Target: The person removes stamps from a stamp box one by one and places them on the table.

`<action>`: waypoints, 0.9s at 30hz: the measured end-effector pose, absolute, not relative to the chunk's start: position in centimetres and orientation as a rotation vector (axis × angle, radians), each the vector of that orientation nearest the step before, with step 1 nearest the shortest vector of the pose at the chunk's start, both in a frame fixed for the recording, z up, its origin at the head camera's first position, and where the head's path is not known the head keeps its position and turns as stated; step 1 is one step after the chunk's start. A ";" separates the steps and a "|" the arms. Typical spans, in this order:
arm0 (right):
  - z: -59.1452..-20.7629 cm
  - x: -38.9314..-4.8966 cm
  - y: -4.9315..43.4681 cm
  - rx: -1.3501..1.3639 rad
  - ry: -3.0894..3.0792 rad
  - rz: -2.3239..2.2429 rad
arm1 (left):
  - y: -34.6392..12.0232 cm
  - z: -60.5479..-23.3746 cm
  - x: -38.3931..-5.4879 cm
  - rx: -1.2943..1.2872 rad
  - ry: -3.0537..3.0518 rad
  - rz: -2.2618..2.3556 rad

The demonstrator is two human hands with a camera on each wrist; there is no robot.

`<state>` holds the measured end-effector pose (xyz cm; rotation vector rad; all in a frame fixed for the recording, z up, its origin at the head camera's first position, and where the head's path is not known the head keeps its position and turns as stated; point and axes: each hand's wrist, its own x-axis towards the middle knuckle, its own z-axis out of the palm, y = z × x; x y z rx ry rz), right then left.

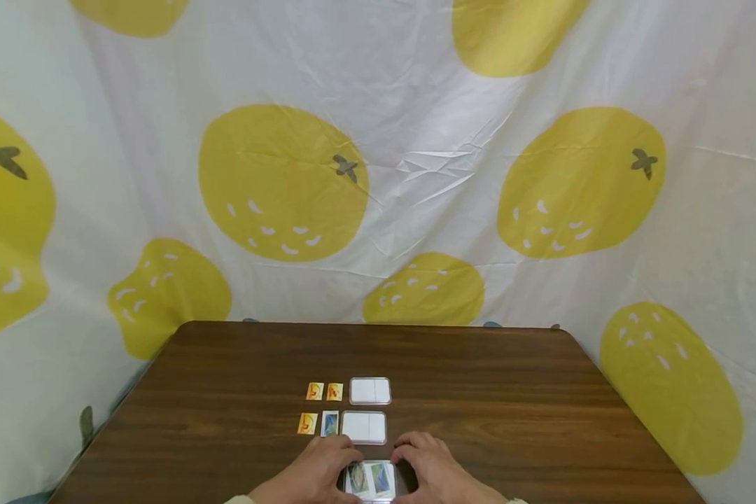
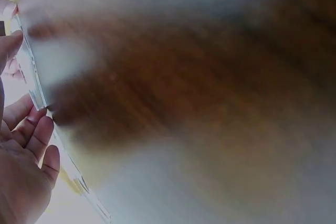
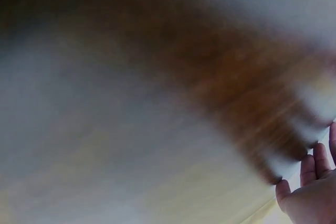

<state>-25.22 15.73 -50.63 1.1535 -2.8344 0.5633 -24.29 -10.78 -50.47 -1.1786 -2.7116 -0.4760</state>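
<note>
At the near edge of the head view, a clear plastic case [image 1: 370, 498] with two small stamp-like pictures [image 1: 381, 480] side by side lies between both hands. My left hand [image 1: 318, 469] grips its left side, thumb at the near corner and fingers at the far one. On the opposite side, my right hand [image 1: 439, 474] holds the right edge in the same way. The left wrist view shows the case [image 2: 30, 66] edge-on, low over the tabletop, with fingertips at its ends. Only the right hand's fingers and part of its palm [image 3: 310, 203] show in the right wrist view.
Beyond the hands, two clear cases with white inserts, a nearer one [image 1: 363, 428] and a farther one [image 1: 370, 390], lie on the brown wooden table [image 1: 510, 392]. Left of them are three orange stamps [image 1: 307, 423] and a blue-green one [image 1: 330, 423]. A lemon-print curtain [image 1: 416, 210] surrounds the table.
</note>
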 end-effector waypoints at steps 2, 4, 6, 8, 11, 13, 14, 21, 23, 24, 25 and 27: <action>-50.7 -25.2 15.7 1.151 -2.829 0.562 | -10.8 -50.5 -24.4 -1.187 -2.714 -0.482; -50.8 -25.2 15.6 1.146 -2.824 0.559 | -10.9 -50.4 -24.4 -1.196 -2.732 -0.501; -50.8 -25.1 15.6 1.140 -2.826 0.556 | -10.9 -50.3 -24.3 -1.198 -2.764 -0.516; -50.8 -25.1 15.5 1.129 -2.837 0.554 | -10.9 -50.1 -24.3 -1.199 -2.797 -0.561; -50.7 -25.1 15.4 1.110 -2.866 0.567 | -10.8 -49.8 -24.4 -1.198 -2.807 -0.600; -50.6 -25.0 15.4 1.100 -2.879 0.571 | -10.8 -49.7 -24.4 -1.198 -2.792 -0.620; -50.6 -25.0 15.4 1.098 -2.881 0.573 | -10.8 -49.7 -24.4 -1.199 -2.780 -0.618; -50.8 -25.1 15.5 1.101 -2.860 0.575 | -10.9 -50.1 -24.5 -1.170 -2.761 -0.626; -50.8 -25.1 15.6 1.104 -2.867 0.591 | -11.0 -50.2 -24.5 -1.167 -2.756 -0.627; -50.8 -25.2 15.6 1.107 -2.865 0.594 | -11.0 -50.2 -24.5 -1.168 -2.752 -0.629; -50.8 -25.2 15.6 1.113 -2.862 0.598 | -11.1 -50.1 -24.5 -1.168 -2.750 -0.633; -50.8 -25.2 15.7 1.121 -2.854 0.600 | -11.2 -50.1 -24.5 -1.173 -2.749 -0.635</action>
